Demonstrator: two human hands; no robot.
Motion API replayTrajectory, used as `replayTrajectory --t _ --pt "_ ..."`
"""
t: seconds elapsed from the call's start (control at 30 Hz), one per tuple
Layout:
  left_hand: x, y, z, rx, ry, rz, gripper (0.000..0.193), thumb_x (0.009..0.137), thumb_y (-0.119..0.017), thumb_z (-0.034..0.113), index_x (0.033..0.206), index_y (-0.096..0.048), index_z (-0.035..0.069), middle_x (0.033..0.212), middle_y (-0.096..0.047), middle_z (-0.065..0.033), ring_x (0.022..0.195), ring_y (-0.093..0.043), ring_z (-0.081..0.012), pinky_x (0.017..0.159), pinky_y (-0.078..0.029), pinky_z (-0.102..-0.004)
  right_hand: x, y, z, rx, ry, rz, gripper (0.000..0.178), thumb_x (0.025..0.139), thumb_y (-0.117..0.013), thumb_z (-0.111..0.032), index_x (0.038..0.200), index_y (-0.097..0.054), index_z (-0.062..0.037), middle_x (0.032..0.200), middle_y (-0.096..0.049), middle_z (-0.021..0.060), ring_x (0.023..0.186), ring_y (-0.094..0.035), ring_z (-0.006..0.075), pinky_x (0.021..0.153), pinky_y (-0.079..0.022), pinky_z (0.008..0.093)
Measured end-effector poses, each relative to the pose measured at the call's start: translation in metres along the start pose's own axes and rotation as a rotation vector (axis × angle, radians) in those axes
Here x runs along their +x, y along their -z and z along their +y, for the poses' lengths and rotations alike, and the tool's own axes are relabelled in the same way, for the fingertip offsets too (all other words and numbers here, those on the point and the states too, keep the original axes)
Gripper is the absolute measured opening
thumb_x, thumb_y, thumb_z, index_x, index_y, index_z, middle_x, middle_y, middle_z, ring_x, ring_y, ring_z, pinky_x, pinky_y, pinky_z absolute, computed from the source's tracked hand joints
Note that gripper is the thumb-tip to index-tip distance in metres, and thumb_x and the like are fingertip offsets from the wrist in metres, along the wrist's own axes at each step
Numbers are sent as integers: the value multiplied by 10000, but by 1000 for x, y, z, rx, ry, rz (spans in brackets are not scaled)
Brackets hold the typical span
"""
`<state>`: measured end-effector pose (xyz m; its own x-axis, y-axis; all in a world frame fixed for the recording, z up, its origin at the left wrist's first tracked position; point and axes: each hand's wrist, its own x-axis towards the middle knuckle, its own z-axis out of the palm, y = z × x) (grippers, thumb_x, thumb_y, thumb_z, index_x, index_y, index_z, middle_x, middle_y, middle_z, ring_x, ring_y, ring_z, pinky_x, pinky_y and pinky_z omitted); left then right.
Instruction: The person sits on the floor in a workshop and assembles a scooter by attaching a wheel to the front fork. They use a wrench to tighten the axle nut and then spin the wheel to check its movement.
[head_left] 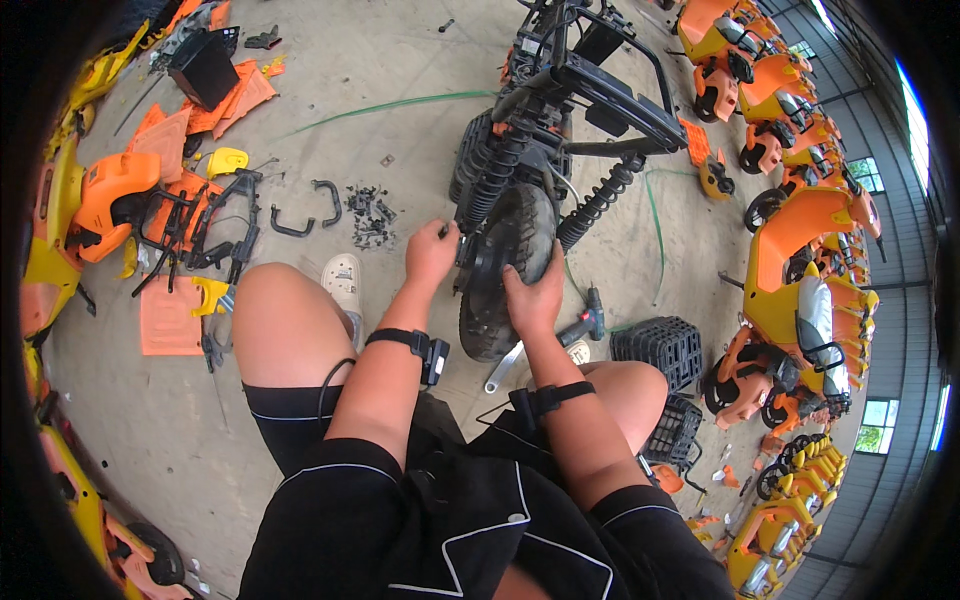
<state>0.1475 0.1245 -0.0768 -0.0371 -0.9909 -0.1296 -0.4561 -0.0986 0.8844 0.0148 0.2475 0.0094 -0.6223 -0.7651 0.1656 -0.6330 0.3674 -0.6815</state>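
A stripped black scooter frame (590, 90) stands on the concrete floor in front of me, its rear wheel (505, 270) nearest my knees. My left hand (430, 255) is closed at the left side of the wheel hub, pinching a small part I cannot make out. My right hand (535, 295) presses flat against the tyre's right side, fingers wrapped on the rubber. Two black coil shock absorbers (600, 200) run from the wheel up to the frame. Both wrists carry black straps.
A wrench (503, 368) and a power driver (590, 322) lie by my right knee, beside black plastic baskets (655, 345). Loose screws (370, 215) and black handles (300, 215) lie to the left, with orange and yellow panels (170, 180). Orange scooters (800, 250) line the right.
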Motion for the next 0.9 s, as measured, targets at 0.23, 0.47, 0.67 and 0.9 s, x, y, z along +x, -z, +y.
replayTrajectory --t 0.23,0.47,0.67,0.9 --pt "-32 -28 -71 -301 210 -35 379 1009 -565 342 1184 -574 7 916 -714 -204 810 -694 -366 739 -532 -445 -2 -3 -3 16 -18 -16 927 778 -771 -271 1533 -308 4 1452 -473 268 1329 -480 423 1111 -396 442" --pt "-58 -20 -87 -347 577 -295 326 1014 -587 335 1115 -631 28 820 -658 -64 610 -600 -166 539 -458 -330 1 4 5 -4 -30 -6 929 776 -771 -275 1534 -309 -3 1445 -474 275 1328 -482 424 1107 -401 444" --pt "-27 -25 -122 58 315 -263 301 960 -575 253 1163 -681 58 1077 -717 -195 997 -677 -363 847 -526 -446 0 -4 -7 19 5 -19 931 770 -770 -276 1530 -310 4 1442 -474 275 1329 -482 422 1105 -404 445" --pt "-24 3 -64 415 164 -438 359 907 -542 198 1228 -682 117 1211 -690 -187 1148 -644 -375 949 -514 -460 0 5 -6 18 -66 -36 922 779 -771 -287 1522 -324 26 1480 -451 280 1379 -454 402 1139 -375 422"
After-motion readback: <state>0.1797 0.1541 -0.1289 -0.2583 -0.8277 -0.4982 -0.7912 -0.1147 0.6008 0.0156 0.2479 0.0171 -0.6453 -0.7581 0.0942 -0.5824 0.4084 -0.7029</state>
